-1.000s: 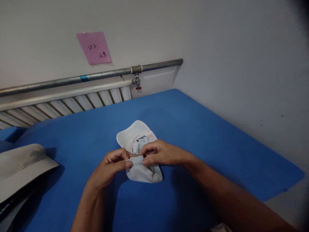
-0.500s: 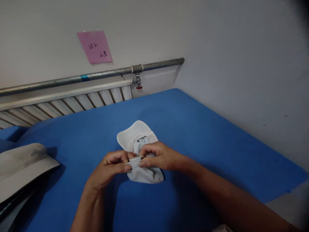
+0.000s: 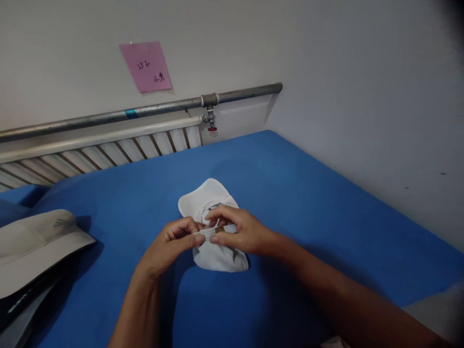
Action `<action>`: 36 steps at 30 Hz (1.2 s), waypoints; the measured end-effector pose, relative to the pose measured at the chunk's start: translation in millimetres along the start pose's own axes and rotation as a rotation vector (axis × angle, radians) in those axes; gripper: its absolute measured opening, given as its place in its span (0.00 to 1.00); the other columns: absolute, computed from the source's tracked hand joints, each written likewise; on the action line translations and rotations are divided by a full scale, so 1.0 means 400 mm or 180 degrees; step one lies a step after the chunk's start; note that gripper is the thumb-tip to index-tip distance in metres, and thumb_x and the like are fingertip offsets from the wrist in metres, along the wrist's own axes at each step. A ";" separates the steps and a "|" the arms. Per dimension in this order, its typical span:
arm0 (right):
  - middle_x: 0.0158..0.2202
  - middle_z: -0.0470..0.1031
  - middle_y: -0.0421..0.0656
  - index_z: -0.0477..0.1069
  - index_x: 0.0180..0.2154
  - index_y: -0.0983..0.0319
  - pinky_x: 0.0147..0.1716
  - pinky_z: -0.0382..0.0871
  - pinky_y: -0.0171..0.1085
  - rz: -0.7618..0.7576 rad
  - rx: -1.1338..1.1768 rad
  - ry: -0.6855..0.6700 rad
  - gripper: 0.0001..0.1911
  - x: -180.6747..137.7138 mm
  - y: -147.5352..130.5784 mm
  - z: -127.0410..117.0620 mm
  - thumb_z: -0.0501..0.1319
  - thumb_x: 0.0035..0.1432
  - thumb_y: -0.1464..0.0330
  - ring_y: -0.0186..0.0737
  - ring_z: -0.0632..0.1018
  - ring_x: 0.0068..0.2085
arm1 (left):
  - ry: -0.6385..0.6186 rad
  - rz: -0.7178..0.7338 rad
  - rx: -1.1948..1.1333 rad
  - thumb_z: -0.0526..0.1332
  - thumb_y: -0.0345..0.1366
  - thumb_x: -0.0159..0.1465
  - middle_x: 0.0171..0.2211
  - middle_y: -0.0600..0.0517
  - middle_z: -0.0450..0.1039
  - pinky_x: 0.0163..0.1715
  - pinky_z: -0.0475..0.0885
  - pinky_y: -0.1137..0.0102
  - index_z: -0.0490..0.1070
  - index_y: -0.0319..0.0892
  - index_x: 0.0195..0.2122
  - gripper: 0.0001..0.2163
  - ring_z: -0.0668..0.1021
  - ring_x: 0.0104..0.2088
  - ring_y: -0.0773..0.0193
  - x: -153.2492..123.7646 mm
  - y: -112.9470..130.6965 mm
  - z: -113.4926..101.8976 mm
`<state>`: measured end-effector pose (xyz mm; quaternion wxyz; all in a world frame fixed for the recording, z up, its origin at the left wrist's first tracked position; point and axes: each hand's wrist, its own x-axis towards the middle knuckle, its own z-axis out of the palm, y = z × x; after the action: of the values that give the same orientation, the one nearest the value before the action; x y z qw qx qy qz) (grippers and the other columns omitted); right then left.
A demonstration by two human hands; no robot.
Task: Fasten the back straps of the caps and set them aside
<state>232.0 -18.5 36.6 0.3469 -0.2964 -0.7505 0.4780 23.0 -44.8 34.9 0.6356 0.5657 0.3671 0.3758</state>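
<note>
A white baseball cap (image 3: 219, 258) lies upside down on the blue-covered surface (image 3: 268, 164), its brim pointing away from me and its inside partly showing. My left hand (image 3: 174, 239) pinches the cap's back strap (image 3: 207, 234) between thumb and fingers. At the strap's right part, beside a brownish metal-looking buckle, is my right hand (image 3: 239, 229). Its thumb presses on the strap from the near side, while the index finger is raised and curled over the cap's opening. Fingers hide part of the sweatband and the lining.
Several stacked caps, a beige one (image 3: 39, 246) on top, sit at the left. Behind the surface are a white radiator (image 3: 126, 150), a metal pipe (image 3: 166, 106) and a red-handled valve (image 3: 212, 128). A pink note (image 3: 148, 67) hangs on the wall.
The right index finger has lifted off the strap, and more of the brownish buckle shows. My left hand keeps its pinch. The view has shifted slightly.
</note>
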 end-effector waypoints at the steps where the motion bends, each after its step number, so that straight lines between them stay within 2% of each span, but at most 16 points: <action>1: 0.36 0.71 0.40 0.71 0.40 0.61 0.38 0.66 0.36 -0.0200 -0.0172 0.0009 0.14 -0.001 0.001 0.001 0.67 0.49 0.70 0.34 0.71 0.37 | 0.0050 0.0015 0.0065 0.64 0.35 0.60 0.27 0.55 0.70 0.33 0.63 0.73 0.66 0.40 0.25 0.10 0.70 0.31 0.69 0.000 0.000 0.002; 3: 0.35 0.72 0.40 0.72 0.38 0.61 0.40 0.66 0.37 -0.0552 -0.0354 -0.0054 0.11 -0.003 0.001 -0.001 0.67 0.50 0.69 0.35 0.72 0.38 | 0.0060 0.0053 0.0124 0.64 0.36 0.60 0.29 0.55 0.70 0.32 0.64 0.74 0.68 0.41 0.28 0.07 0.70 0.31 0.69 0.000 0.001 0.003; 5: 0.34 0.72 0.41 0.73 0.36 0.61 0.41 0.66 0.37 -0.0759 -0.0316 -0.0080 0.07 -0.004 -0.003 -0.008 0.66 0.52 0.71 0.35 0.72 0.38 | -0.0054 0.0044 0.0188 0.64 0.37 0.59 0.35 0.54 0.73 0.35 0.66 0.72 0.70 0.44 0.37 0.07 0.73 0.35 0.66 0.000 0.002 0.001; 8: 0.33 0.72 0.40 0.73 0.33 0.62 0.42 0.66 0.37 -0.0742 -0.0050 -0.0130 0.03 -0.006 -0.013 -0.027 0.65 0.53 0.73 0.34 0.73 0.39 | -0.0152 0.0019 0.0743 0.63 0.37 0.60 0.44 0.50 0.74 0.45 0.65 0.66 0.65 0.49 0.52 0.18 0.72 0.47 0.58 0.003 0.006 -0.006; 9: 0.33 0.72 0.40 0.72 0.32 0.62 0.43 0.66 0.37 -0.0656 0.0049 -0.0132 0.03 -0.007 -0.017 -0.034 0.64 0.53 0.74 0.34 0.73 0.39 | -0.0142 0.0045 0.1105 0.63 0.37 0.59 0.45 0.50 0.73 0.49 0.63 0.65 0.66 0.49 0.52 0.19 0.70 0.50 0.56 0.005 0.008 -0.008; 11: 0.33 0.72 0.39 0.72 0.30 0.62 0.42 0.66 0.36 -0.0422 0.0276 -0.0124 0.03 -0.008 -0.021 -0.047 0.65 0.52 0.74 0.34 0.73 0.38 | -0.0177 0.0081 0.1826 0.64 0.35 0.57 0.43 0.50 0.73 0.51 0.61 0.64 0.72 0.45 0.45 0.13 0.69 0.51 0.54 0.006 0.015 -0.008; 14: 0.37 0.74 0.40 0.71 0.30 0.63 0.42 0.66 0.35 -0.0067 0.0803 -0.0221 0.05 -0.010 -0.020 -0.055 0.65 0.51 0.75 0.34 0.74 0.41 | -0.0431 -0.0181 0.2136 0.61 0.33 0.57 0.32 0.53 0.72 0.38 0.66 0.68 0.73 0.41 0.34 0.05 0.72 0.37 0.60 0.003 0.025 -0.002; 17: 0.37 0.75 0.41 0.71 0.31 0.63 0.41 0.66 0.35 0.0136 0.1072 -0.0372 0.04 -0.010 -0.017 -0.052 0.65 0.52 0.75 0.34 0.75 0.40 | -0.0604 -0.0439 0.1744 0.58 0.32 0.57 0.28 0.55 0.69 0.29 0.64 0.72 0.73 0.40 0.34 0.06 0.69 0.28 0.65 0.000 0.023 0.006; 22: 0.33 0.73 0.39 0.73 0.32 0.63 0.43 0.65 0.37 -0.0114 0.0750 -0.0321 0.03 -0.008 -0.014 -0.046 0.64 0.53 0.75 0.34 0.74 0.39 | -0.0458 -0.0333 0.1094 0.57 0.30 0.56 0.29 0.53 0.71 0.31 0.64 0.72 0.74 0.41 0.32 0.07 0.70 0.31 0.64 0.014 -0.001 0.018; 25: 0.34 0.73 0.39 0.73 0.32 0.62 0.44 0.65 0.37 -0.0204 0.0825 -0.0354 0.04 -0.008 -0.013 -0.047 0.64 0.52 0.75 0.33 0.73 0.39 | -0.0415 -0.0398 0.0621 0.59 0.28 0.55 0.31 0.53 0.72 0.34 0.65 0.72 0.76 0.41 0.33 0.08 0.71 0.33 0.63 0.021 -0.008 0.022; 29: 0.35 0.73 0.38 0.73 0.35 0.62 0.40 0.65 0.34 -0.0093 0.0908 -0.0260 0.06 -0.012 -0.018 -0.050 0.64 0.51 0.75 0.32 0.73 0.37 | -0.0066 -0.0530 -0.0258 0.64 0.27 0.50 0.32 0.52 0.75 0.33 0.66 0.74 0.78 0.42 0.36 0.12 0.73 0.33 0.66 0.020 -0.010 0.015; 33: 0.34 0.73 0.39 0.74 0.34 0.62 0.39 0.65 0.34 -0.0099 0.0764 -0.0155 0.03 -0.012 -0.019 -0.048 0.64 0.54 0.71 0.32 0.73 0.37 | 0.0214 -0.0530 -0.1153 0.67 0.35 0.51 0.36 0.47 0.79 0.34 0.71 0.70 0.78 0.39 0.41 0.15 0.78 0.34 0.61 0.019 -0.008 0.005; 36: 0.33 0.73 0.39 0.75 0.32 0.62 0.39 0.65 0.34 -0.0201 0.0622 -0.0138 0.03 -0.008 -0.014 -0.043 0.63 0.55 0.69 0.32 0.72 0.36 | 0.0436 -0.0590 -0.1437 0.69 0.32 0.50 0.32 0.48 0.80 0.33 0.72 0.71 0.78 0.38 0.39 0.14 0.79 0.30 0.63 0.023 -0.003 0.009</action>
<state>247.0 -14.4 46.2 0.3727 -0.2270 -0.7166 0.5441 30.5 -38.3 33.8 0.7512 0.3466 0.3663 0.4258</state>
